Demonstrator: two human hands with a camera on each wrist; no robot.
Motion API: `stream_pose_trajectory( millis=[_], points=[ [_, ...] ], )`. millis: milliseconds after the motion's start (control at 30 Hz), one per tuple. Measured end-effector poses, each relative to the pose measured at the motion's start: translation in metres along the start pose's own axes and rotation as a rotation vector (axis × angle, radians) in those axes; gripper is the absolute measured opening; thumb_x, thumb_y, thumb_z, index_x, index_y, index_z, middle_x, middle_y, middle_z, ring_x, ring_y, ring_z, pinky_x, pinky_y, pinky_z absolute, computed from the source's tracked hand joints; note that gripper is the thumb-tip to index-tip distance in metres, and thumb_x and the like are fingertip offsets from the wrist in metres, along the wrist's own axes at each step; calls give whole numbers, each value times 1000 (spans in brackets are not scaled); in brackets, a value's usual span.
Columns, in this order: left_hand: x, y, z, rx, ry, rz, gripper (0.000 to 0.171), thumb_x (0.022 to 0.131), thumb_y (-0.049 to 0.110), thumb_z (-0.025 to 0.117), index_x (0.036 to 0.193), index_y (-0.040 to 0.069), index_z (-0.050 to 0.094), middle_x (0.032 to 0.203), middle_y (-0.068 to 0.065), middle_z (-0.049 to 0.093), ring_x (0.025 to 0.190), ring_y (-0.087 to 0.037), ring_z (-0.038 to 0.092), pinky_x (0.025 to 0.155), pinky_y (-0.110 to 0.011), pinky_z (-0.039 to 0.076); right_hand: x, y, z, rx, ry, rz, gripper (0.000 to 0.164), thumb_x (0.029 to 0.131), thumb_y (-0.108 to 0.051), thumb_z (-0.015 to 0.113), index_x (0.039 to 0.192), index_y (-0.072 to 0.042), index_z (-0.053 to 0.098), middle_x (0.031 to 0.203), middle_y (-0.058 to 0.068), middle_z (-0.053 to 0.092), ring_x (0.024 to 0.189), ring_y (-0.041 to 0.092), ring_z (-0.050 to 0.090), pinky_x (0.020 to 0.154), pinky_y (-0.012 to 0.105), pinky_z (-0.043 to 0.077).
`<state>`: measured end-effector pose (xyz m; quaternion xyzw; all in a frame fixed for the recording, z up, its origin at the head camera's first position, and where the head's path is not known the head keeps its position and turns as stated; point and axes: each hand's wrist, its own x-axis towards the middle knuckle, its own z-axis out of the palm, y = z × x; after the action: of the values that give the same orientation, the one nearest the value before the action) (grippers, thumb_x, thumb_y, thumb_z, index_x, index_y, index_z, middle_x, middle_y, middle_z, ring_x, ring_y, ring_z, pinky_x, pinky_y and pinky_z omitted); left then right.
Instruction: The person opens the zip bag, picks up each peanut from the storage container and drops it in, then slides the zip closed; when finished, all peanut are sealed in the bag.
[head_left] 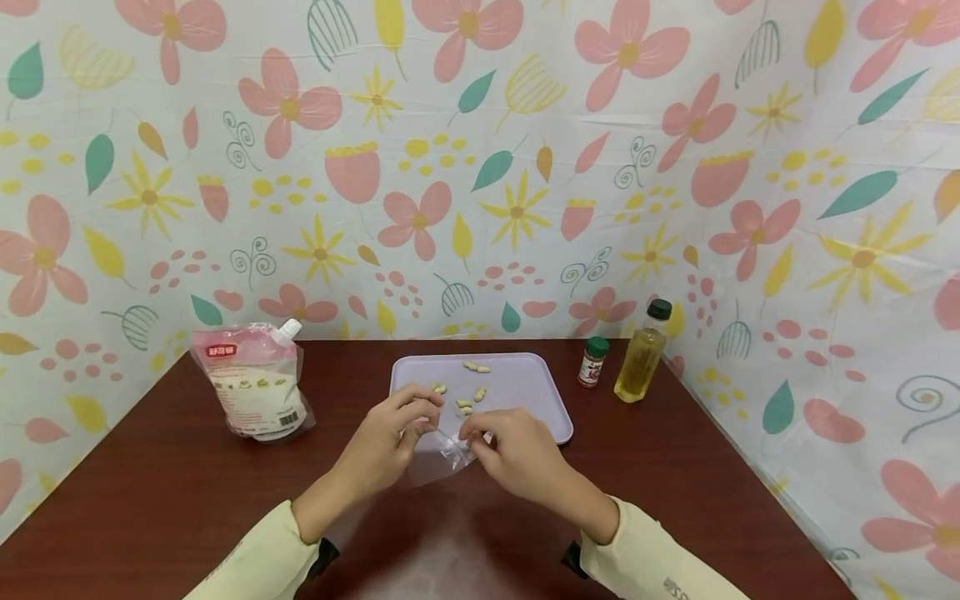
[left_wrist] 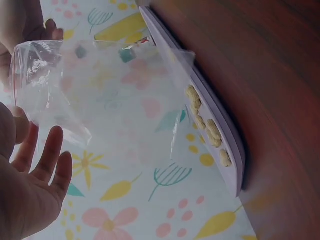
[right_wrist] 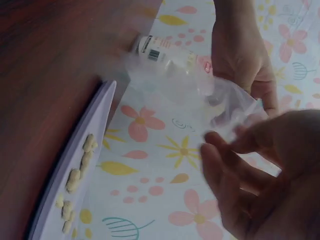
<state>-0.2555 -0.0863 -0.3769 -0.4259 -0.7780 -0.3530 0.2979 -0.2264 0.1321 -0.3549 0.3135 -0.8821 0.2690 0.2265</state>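
A clear plastic zip bag (head_left: pixel 437 468) hangs between both hands, in front of the near edge of a lavender tray (head_left: pixel 557 417). My left hand (head_left: pixel 384 432) pinches one side of the bag's top edge between thumb and forefinger; its other fingers stand loosely apart in the left wrist view. With thumb and fingertips my right hand (head_left: pixel 519 454) pinches the opposite side. No contents show inside the see-through bag (left_wrist: pixel 125 95). Several unshelled peanuts (head_left: pixel 480 393) lie scattered on the tray, and the hands hide part of its near side.
On the left of the dark brown table (head_left: pixel 187 475) stands a pink and white spouted pouch (head_left: pixel 258 383). To the right of the tray are a small green-capped jar (head_left: pixel 592 363) and a bottle of yellow oil (head_left: pixel 641 358). Flower-patterned cloth walls (head_left: pixel 480 208) border the table.
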Motion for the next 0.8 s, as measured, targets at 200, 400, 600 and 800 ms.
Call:
stream_pose_trajectory(
  millis=[200, 400, 600, 800],
  points=[
    [-1, 5, 2, -9, -44, -18, 30, 82, -7, 74, 88, 19, 61, 118, 5, 63, 116, -19, 60, 78, -31, 51, 3, -3, -2, -93, -158, -25, 18, 91, -14, 62, 100, -20, 76, 72, -13, 66, 50, -1, 41, 44, 21, 34],
    [-1, 8, 3, -15, -78, 0, 31, 82, -7, 74, 89, 20, 61, 123, 4, 61, 126, -24, 55, 87, -33, 52, 4, -3, -3, -78, -176, -24, 25, 85, -21, 70, 109, -17, 73, 85, -12, 72, 59, -7, 55, 51, 20, 42],
    [0, 9, 2, 0, -104, 5, 24, 86, -1, 73, 94, 18, 60, 130, 3, 59, 131, -23, 51, 104, -43, 43, 5, -3, -4, -69, -214, 15, 41, 78, -30, 80, 115, -16, 71, 88, -13, 72, 58, -8, 55, 52, 21, 43],
    [-1, 12, 0, -33, -187, -44, 42, 94, 20, 69, 133, 14, 53, 141, 4, 54, 134, -18, 46, 109, -46, 36, 4, 0, -4, -45, -185, 8, 45, 75, -33, 81, 116, -18, 71, 84, -13, 70, 57, -8, 53, 50, 21, 42]
  ],
)
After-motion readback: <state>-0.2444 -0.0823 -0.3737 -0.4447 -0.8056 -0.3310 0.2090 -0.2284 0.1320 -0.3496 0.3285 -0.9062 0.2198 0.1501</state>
